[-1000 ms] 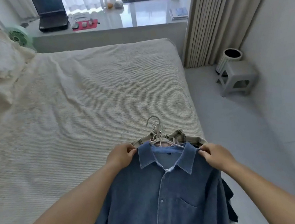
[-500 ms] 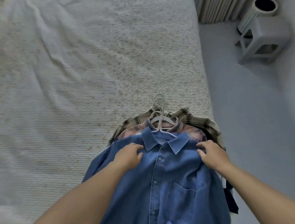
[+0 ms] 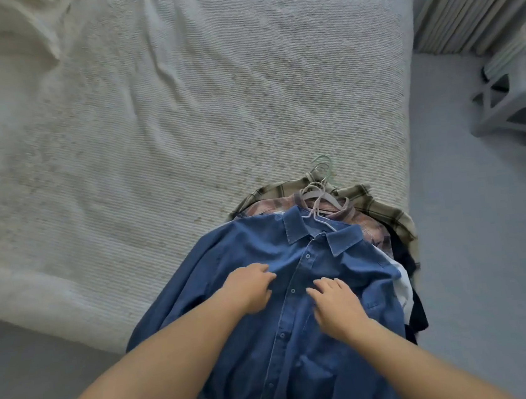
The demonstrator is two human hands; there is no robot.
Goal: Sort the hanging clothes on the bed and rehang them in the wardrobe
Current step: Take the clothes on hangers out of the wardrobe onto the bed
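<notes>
I find the denim shirt (image 3: 285,295) lying face up on top of a stack of hung garments at the near right corner of the bed (image 3: 179,110). Its long axis runs from the collar, at the far end, down toward me, with the tail hanging past the bed edge. Both hands sit on the shirt's chest, to either side of the button placket.

The left hand (image 3: 248,288) lies on the panel left of the buttons with its fingers bent into the cloth; it appears to pinch a fold, though I cannot confirm a firm hold. The right hand (image 3: 335,302) rests just right of the placket, fingers spread and relaxed, grasping nothing.

The hangers (image 3: 316,193) protrude beyond the collar, hooks pointing away from me, so they lie farther out than either hand. The right hand is slightly closer to them.

Beneath the denim I note a plaid shirt (image 3: 377,206) and, along the right edge, white and dark garments, not clearly identifiable.

Containers: none holding task items. A stool (image 3: 515,98) stands on the floor, well apart. The wardrobe is not in view.
</notes>
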